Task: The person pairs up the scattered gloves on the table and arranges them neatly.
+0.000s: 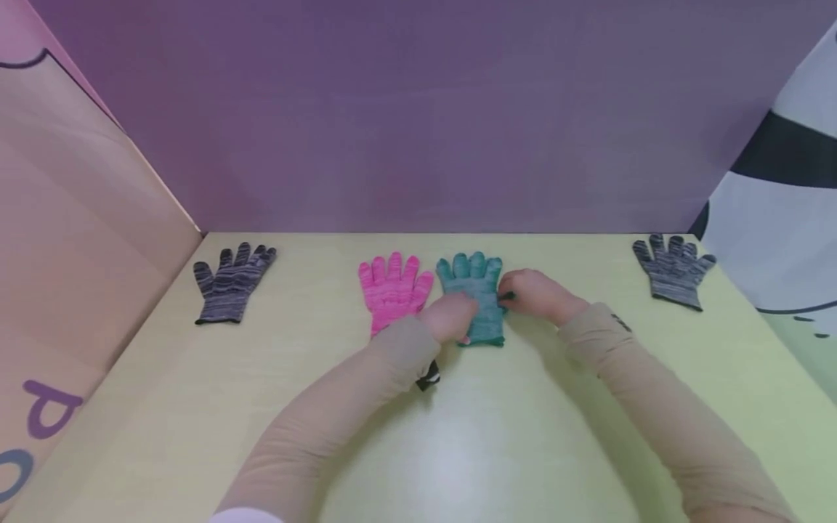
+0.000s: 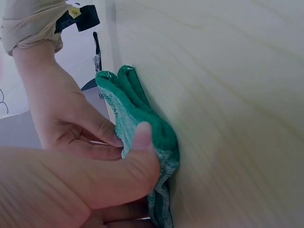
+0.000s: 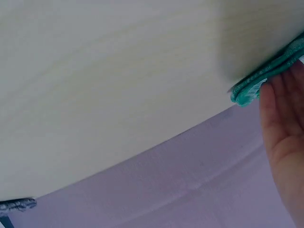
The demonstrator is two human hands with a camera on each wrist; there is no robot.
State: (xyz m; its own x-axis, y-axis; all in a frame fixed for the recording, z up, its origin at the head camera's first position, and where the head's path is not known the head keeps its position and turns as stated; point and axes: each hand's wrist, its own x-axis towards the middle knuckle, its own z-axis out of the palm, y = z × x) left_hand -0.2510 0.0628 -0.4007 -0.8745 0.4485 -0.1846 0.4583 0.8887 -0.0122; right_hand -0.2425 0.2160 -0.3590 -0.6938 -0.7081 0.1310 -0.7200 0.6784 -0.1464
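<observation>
A green knitted glove point(image 1: 482, 309) lies at mid-table, fingers pointing to the far wall. My left hand point(image 1: 450, 317) rests on its left side. The left wrist view shows that thumb pressed against the cuff point(image 2: 164, 135), with the other fingers lying on the glove and partly hidden. At the opposite edge, my right hand point(image 1: 538, 294) pinches a bit of green fabric near the glove's thumb. Its fingers point(image 3: 285, 95) touch the glove edge in the right wrist view. Just left of the green glove lies a pink glove point(image 1: 392, 290), its lower part covered by my left forearm.
One dark grey striped glove point(image 1: 229, 285) lies at the far left of the pale table point(image 1: 458, 450), another grey glove point(image 1: 675, 270) at the far right. A purple wall point(image 1: 418, 116) closes off the back, with printed panels on both sides.
</observation>
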